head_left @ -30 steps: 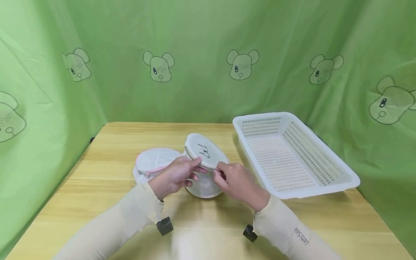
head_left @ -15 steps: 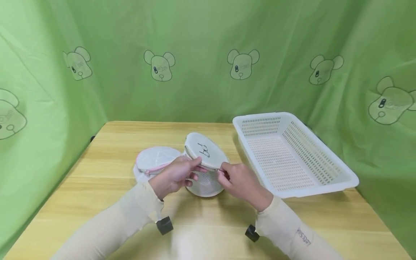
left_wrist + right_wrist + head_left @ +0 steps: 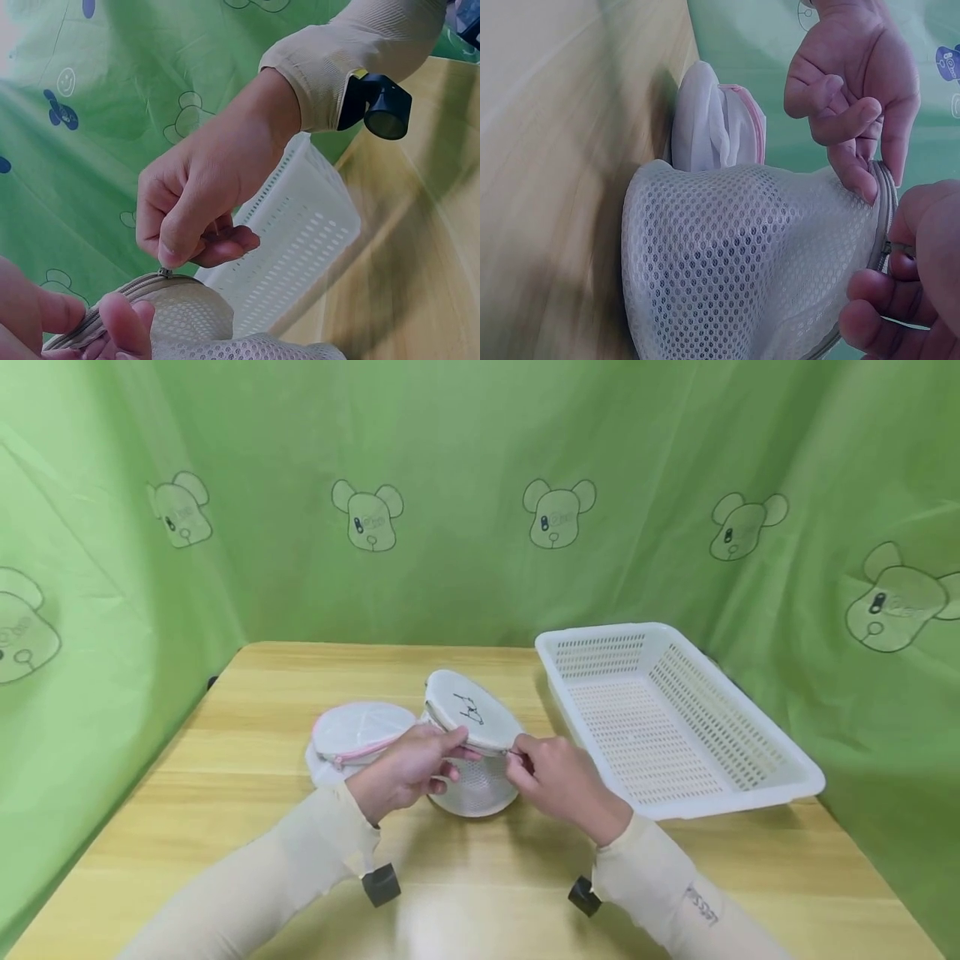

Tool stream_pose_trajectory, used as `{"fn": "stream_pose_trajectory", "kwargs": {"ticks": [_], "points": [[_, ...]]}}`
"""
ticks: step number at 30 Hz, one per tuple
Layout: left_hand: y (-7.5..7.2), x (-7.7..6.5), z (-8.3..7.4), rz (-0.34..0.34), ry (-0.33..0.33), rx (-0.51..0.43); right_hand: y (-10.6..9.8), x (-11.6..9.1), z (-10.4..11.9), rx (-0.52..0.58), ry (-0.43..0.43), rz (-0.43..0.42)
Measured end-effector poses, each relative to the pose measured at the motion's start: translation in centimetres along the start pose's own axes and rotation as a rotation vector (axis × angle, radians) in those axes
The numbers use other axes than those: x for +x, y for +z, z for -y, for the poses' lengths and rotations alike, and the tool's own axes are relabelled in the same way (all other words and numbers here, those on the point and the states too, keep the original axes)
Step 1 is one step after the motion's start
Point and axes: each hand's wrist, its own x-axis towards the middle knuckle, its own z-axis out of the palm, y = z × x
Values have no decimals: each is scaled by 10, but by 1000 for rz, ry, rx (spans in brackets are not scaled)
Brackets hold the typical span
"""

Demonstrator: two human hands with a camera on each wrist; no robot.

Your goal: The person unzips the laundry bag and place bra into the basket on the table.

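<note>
A white mesh laundry bag point(image 3: 480, 710) with a grey zipper and dark lettering on its lid stands tilted in the middle of the table. My left hand point(image 3: 411, 767) pinches its zipped rim between thumb and fingers. Just to the right, my right hand point(image 3: 561, 781) pinches the small zipper pull point(image 3: 165, 271) at the front of that rim. Honeycomb mesh side point(image 3: 705, 247) bulges below the zipper in the right wrist view. Beside the left hand lies a second white laundry bag point(image 3: 363, 727) with a pink zipper, partly covered by the hand and wrist.
A white plastic basket point(image 3: 581, 731) with slotted walls stands at the right of the wooden table point(image 3: 300, 672). Green curtain point(image 3: 465, 577) with bear-head prints surrounds the back and sides. Dark wrist cameras point(image 3: 381, 885) hang below the sleeves.
My right hand has shifted slightly to the right along the rim with the zipper pull. The left hand keeps its hold on the rim, nearly still.
</note>
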Motion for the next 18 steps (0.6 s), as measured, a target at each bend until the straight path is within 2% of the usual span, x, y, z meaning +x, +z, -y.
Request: {"fn": "stream_pose_trajectory", "kwargs": {"ticks": [18], "points": [[-3, -2, 1, -11, 14, -27, 2, -2, -7, -6, 48, 18]]}}
